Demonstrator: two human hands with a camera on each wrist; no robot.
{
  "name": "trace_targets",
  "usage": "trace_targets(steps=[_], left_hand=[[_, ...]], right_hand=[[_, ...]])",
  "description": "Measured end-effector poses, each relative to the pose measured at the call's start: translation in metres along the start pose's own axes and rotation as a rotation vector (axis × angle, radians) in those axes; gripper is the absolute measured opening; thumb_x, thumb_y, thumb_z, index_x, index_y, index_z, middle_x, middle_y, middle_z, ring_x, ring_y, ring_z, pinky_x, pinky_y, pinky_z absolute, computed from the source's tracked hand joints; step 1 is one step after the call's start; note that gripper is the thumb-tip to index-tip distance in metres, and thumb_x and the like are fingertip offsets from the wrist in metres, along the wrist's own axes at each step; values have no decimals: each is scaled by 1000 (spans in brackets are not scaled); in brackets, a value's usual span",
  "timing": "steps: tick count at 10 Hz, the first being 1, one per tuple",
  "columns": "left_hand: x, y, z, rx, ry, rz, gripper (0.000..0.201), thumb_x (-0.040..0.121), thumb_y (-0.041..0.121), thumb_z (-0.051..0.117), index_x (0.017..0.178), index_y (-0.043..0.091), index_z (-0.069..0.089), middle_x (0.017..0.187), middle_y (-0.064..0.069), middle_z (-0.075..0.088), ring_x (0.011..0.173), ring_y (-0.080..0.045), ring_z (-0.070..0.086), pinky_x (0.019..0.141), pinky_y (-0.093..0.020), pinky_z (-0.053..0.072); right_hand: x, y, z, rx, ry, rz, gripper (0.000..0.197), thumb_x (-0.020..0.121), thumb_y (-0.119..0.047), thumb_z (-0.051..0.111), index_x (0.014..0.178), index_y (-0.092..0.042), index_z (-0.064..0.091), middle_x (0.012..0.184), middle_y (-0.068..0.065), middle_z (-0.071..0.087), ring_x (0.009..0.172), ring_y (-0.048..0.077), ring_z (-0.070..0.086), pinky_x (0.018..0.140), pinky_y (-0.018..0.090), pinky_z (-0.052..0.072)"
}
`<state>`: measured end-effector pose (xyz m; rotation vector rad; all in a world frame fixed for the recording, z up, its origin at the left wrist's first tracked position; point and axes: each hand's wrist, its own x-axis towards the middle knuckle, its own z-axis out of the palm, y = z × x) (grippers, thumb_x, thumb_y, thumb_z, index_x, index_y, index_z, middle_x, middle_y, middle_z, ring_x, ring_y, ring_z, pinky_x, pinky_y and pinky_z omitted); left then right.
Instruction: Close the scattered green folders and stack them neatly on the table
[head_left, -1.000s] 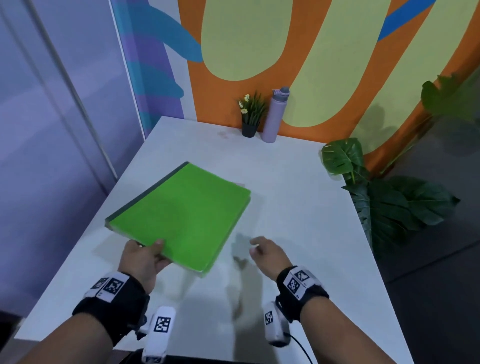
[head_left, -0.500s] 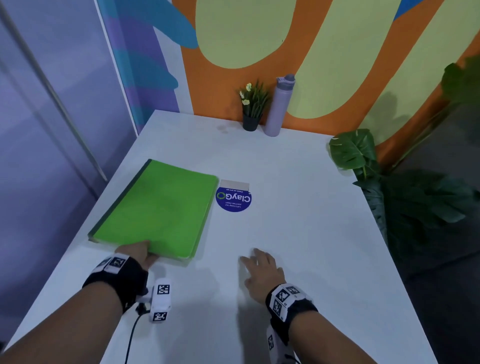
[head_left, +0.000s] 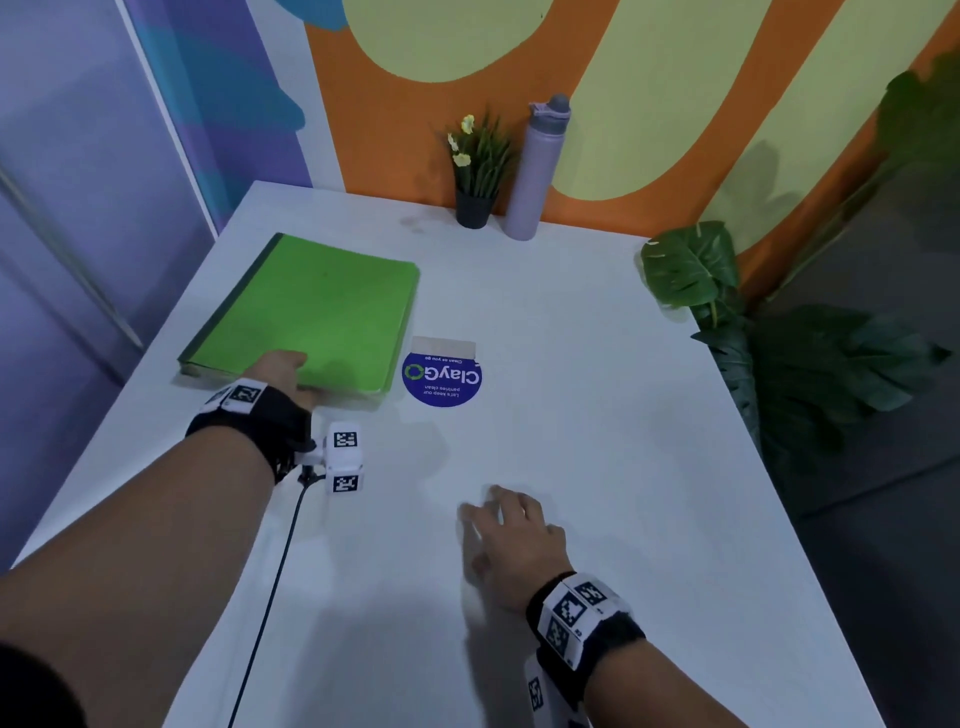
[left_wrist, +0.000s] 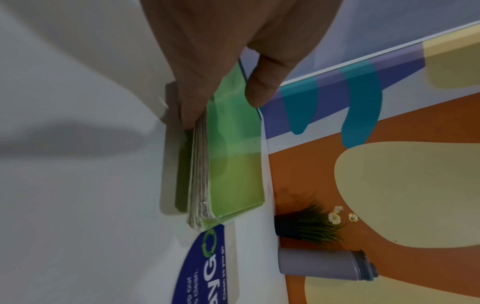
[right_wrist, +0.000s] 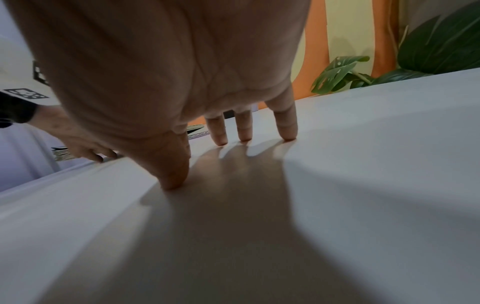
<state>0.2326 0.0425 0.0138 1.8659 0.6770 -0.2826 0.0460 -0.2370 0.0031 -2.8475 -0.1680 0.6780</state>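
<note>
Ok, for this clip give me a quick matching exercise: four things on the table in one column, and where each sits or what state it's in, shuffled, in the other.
Things:
1. green folder
2. right hand
3. round blue sticker
4. purple bottle

Places or states:
A. upright at the far edge, by the wall
B. flat on the table beside the folder's right edge
C. closed, near edge pinched by the left hand
D. fingers spread, tips on the bare table

Pairs: 1-C, 2-D, 3-B, 4-A
</note>
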Motion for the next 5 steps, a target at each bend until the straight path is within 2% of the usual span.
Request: trace_targets(steps=[1,2,3,4,5], left_hand=[[1,13,4,69,-8,80,71,79,2,72,142,7,40,147,-14,46,131,-41,46,112,-51,35],[1,20,11,56,45,142,62,82,3,69,140,6,45,146,-15,47,133,-40,44,113,-46,34],[-9,22,15,-19,46,115,57,87,2,63,140,6,45,147,-15,46,132,-40,44,112,-46,34],[-20,19,17,54,12,104,55,88,-1,60,140,3,43,147,-19,44,133,-41,43,114,-47,32],[-33,16,17,5,-53,64,56,92,6,56,144,2,37,155,-19,32,140,-37,35,113,-47,33]], right_hand=[[1,1,2,-5,-7,6,59,81,-24,51,130,-42,25,154,-1,12,138,27,9,102,55,28],[0,0,2,-14,-16,4,57,82,-26,50,130,-41,24,155,0,10,139,29,8,103,57,27],[-4,-1,0,-2,-17,8,56,82,-25,48,131,-39,25,155,2,9,139,29,8,103,58,27],[-8,-4,-4,19,-34,10,57,80,-20,49,131,-35,28,154,3,10,139,29,8,102,57,29],[-12,-8,-12,-12,-44,-19,51,80,-16,46,128,-27,33,150,5,15,137,31,15,100,55,32]])
